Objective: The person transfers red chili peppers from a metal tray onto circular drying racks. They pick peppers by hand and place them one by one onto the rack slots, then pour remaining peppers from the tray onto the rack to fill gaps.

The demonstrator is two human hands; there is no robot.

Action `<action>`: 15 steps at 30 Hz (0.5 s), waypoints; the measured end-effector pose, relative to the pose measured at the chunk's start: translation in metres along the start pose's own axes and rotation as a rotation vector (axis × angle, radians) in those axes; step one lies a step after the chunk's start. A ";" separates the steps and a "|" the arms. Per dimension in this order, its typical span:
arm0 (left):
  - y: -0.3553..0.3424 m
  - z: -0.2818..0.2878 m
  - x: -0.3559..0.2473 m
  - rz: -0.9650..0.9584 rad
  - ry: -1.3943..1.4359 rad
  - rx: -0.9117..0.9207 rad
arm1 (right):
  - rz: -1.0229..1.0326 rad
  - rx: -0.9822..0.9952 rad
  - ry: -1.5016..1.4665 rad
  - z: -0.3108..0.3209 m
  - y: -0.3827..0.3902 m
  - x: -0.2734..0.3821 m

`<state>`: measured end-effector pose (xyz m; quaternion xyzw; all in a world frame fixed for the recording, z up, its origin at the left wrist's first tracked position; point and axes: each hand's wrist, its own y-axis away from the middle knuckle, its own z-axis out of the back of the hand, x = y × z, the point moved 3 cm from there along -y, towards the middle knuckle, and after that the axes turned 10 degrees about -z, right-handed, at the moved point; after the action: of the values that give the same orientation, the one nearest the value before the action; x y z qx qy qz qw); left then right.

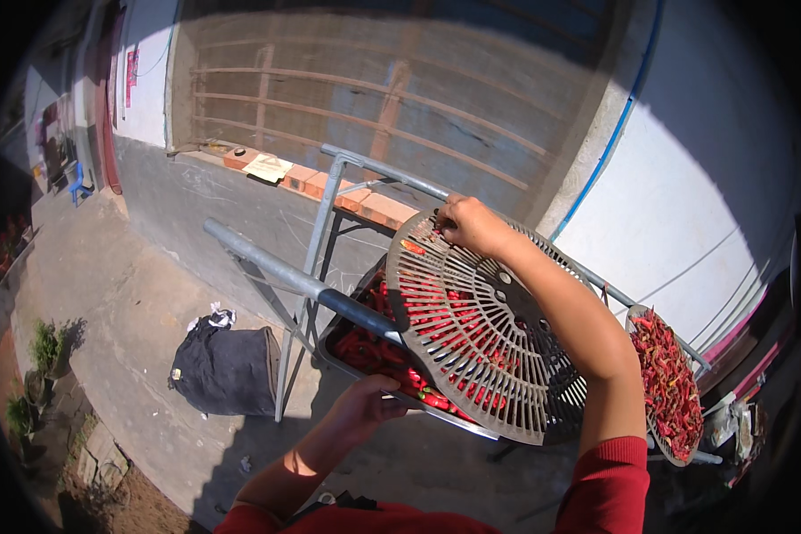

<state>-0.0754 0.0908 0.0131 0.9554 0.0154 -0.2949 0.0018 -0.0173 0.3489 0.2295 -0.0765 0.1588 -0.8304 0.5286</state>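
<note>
A round slotted tray (477,333) lies tilted over a dark rectangular tray (342,345) of red chillies (368,349). My right hand (470,224) is closed at the slotted tray's upper left, beside a few red bits; what its fingers hold is hidden. My left hand (365,407) grips the dark tray's front rim from below, at its left part. A grey metal pipe frame (276,256) runs under and behind the trays.
Dried chillies (659,383) fill another round tray on the right. Bricks (384,209) line the barred window's sill. A black cloth bundle (222,367) lies on the concrete floor (125,294), with potted plants (46,347) and a blue chair (77,182) farther left.
</note>
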 end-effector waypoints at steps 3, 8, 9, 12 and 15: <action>0.002 0.002 -0.002 -0.005 0.006 -0.008 | -0.052 -0.001 -0.056 0.012 -0.002 0.006; 0.000 0.004 0.001 -0.010 0.020 -0.036 | -0.102 0.085 -0.092 0.016 -0.005 0.006; -0.001 0.006 0.002 -0.008 0.025 -0.030 | -0.238 0.141 -0.216 0.016 -0.004 0.004; -0.001 0.003 0.000 -0.014 0.033 -0.017 | -0.470 0.233 -0.415 0.015 -0.004 0.003; -0.001 0.002 0.000 -0.013 0.027 -0.008 | -0.327 0.175 -0.298 0.007 -0.002 -0.007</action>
<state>-0.0763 0.0914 0.0116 0.9592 0.0227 -0.2820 0.0035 -0.0144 0.3545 0.2372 -0.1769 -0.0078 -0.8950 0.4094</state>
